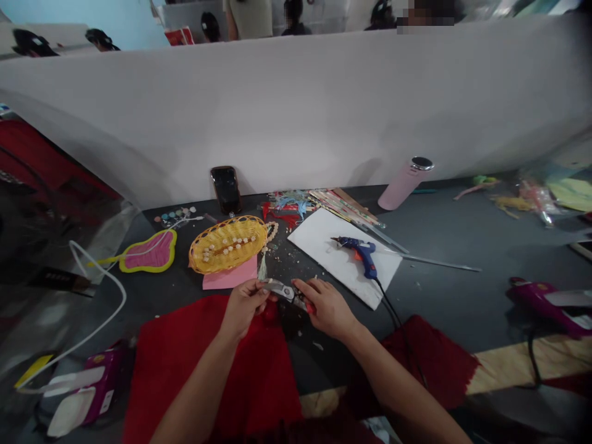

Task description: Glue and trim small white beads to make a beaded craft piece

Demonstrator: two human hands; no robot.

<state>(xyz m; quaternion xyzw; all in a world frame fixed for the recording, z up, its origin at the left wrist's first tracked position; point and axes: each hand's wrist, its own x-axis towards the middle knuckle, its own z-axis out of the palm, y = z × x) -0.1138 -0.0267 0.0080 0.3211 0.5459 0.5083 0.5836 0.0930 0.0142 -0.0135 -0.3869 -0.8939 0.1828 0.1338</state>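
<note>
My right hand (327, 306) is closed around the red handles of a pair of metal pliers (283, 290), whose jaws point left. At the jaw end my left hand (245, 306) has its fingers pinched together; what they hold is too small to make out. Just beyond my hands a yellow woven basket (203, 254) contains several pale beads, and a beaded string with a pale tassel (263, 268) hangs by its right end. Under the basket's front edge lies a pink sheet (231, 277). A red cloth (198, 370) spreads beneath my left hand and forearm.
A blue glue gun (365, 253) rests on a white board (319, 231), its cord trailing toward me. Behind are thin sticks (345, 209), a phone (226, 190) and a pink bottle (401, 188) against a white partition (296, 111). Purple devices (108, 376) sit at both sides.
</note>
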